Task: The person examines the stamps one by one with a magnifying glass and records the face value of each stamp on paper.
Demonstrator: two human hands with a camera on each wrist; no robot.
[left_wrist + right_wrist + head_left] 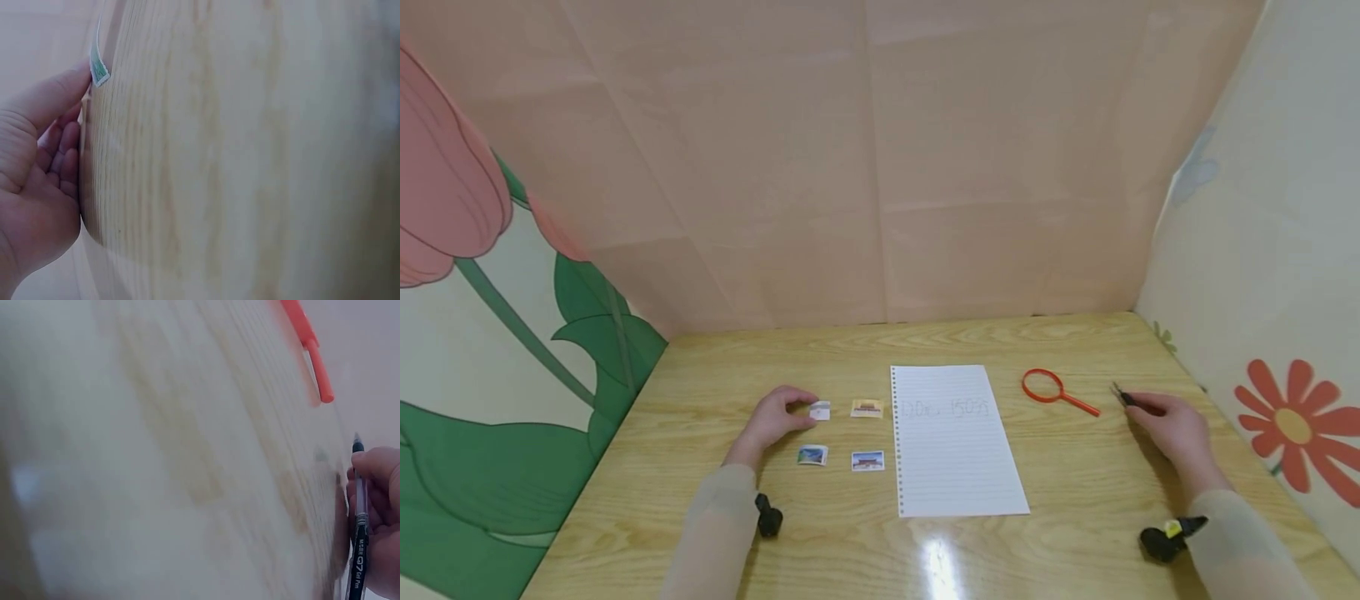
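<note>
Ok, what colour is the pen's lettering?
White lettering on the pen; clearest in the right wrist view.

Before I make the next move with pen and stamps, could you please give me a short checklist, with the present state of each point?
1. Gel pen held in the right hand: ok.
2. Pen tip uncapped: ok.
3. Gel pen over the lined sheet: not ok, it is right of the red magnifying glass.
4. Blank lines below the handwriting: ok.
5. Pale stamp at the left hand's fingertips: ok.
6. Pale stamp's print readable: cannot tell, too small.
</note>
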